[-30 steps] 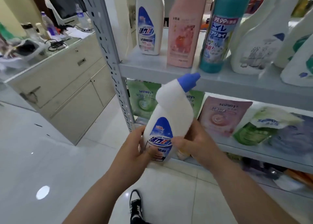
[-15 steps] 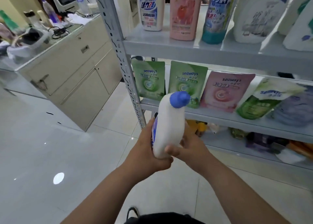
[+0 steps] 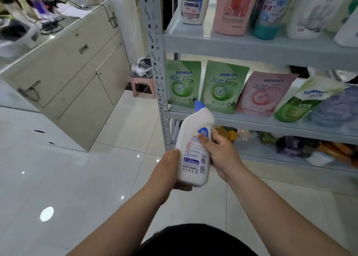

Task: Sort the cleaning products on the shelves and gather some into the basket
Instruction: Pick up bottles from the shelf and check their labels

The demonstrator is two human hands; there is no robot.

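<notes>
**Head view.** A white cleaner bottle [image 3: 193, 159] with a blue cap [image 3: 199, 105] is held in both hands in front of the shelving unit [image 3: 155, 62], clear of every shelf. It is kept nearly upright. The bent neck leans away from the person toward the shelves, and the printed back label is turned to the camera.

The left hand [image 3: 170, 170] is closed round the lower left side and base, with fingers curled beneath the bottle. The right hand [image 3: 220, 155] is closed on the right side, the thumb laid across the label and the fingers wrapped behind. Its fingertips are hidden.

- **Beyond the hands:** Just past the cap, the middle shelf [image 3: 251, 120] is noted. Two green pouches [image 3: 183, 83] are propped on it. A pink pouch [image 3: 261, 95] stands beyond and to the right of the right hand.
- **Above the hands:** The upper shelf [image 3: 251, 46] carries a row of a white labelled bottle [image 3: 193, 3], a pink bottle [image 3: 232, 9] and a teal bottle [image 3: 269, 13].
- **Lowest shelf:** Goods are seen beyond the right hand, but they cannot be told apart.
- **Left of the left hand:** A cream desk [image 3: 77, 71] with cabinet doors is recorded well apart, with cables lying on its top. A pink stool [image 3: 143, 83] stands between the desk and the shelving unit.
- **Beneath both hands:** A glossy tiled floor [image 3: 77, 178] is recorded.
</notes>
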